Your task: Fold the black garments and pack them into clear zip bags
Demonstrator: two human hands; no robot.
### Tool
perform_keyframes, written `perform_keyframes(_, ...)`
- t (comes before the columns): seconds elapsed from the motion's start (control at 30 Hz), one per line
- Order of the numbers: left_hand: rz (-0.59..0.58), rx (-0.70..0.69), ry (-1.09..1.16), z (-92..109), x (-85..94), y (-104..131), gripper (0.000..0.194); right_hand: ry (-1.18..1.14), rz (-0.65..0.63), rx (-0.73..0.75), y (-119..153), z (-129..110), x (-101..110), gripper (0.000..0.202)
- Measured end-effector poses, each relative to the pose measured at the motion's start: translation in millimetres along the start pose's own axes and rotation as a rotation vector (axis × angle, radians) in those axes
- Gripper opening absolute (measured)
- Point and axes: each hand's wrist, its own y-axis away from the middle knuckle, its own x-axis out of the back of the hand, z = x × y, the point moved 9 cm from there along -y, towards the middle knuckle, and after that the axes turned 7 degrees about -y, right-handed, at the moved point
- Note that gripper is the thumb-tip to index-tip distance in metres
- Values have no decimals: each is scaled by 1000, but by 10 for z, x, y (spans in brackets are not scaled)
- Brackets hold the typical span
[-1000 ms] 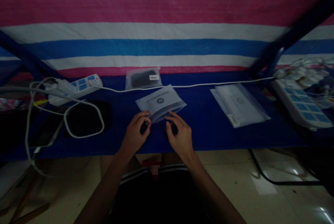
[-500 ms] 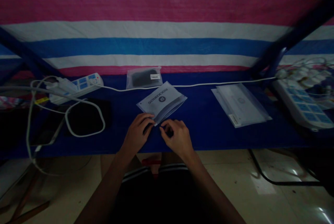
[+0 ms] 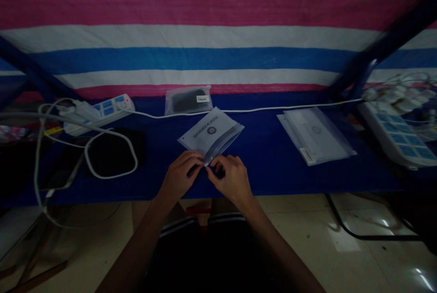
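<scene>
A frosted zip bag printed ROCKBROS [image 3: 209, 130] lies at a slant on the blue table, its zip edge toward the lower right. My left hand [image 3: 182, 171] pinches the bag's near corner between thumb and fingers. Just to its right, my right hand [image 3: 230, 175] has thumb and forefinger closed on the same corner, by the end of the zip. Behind, against the striped sheet, rests another clear bag [image 3: 186, 101] with a dark item and a white label. Flat bags [image 3: 312, 136] lie stacked to the right.
On the left are a power strip [image 3: 108, 110], a looped white cable [image 3: 137, 165], a black item [image 3: 112, 154] and a phone [image 3: 63, 170]. A larger power strip [image 3: 399, 136] with tangled cords sits at the right. A white cord [image 3: 259, 110] crosses the table's back.
My right hand has moved slightly left onto the bag's near corner, its fingertips now meeting those of my left hand. The zip edge looks a little more spread.
</scene>
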Motion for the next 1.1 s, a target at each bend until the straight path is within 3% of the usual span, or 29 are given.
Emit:
perform_keyframes(0.6,-26,-2,30,43,12,-10,14,-89,138,-69,-20,105,52,28)
perform_keyframes(1.1,0,77,-13,70,71,157,15,-63,56,-70,-32,73,8,27)
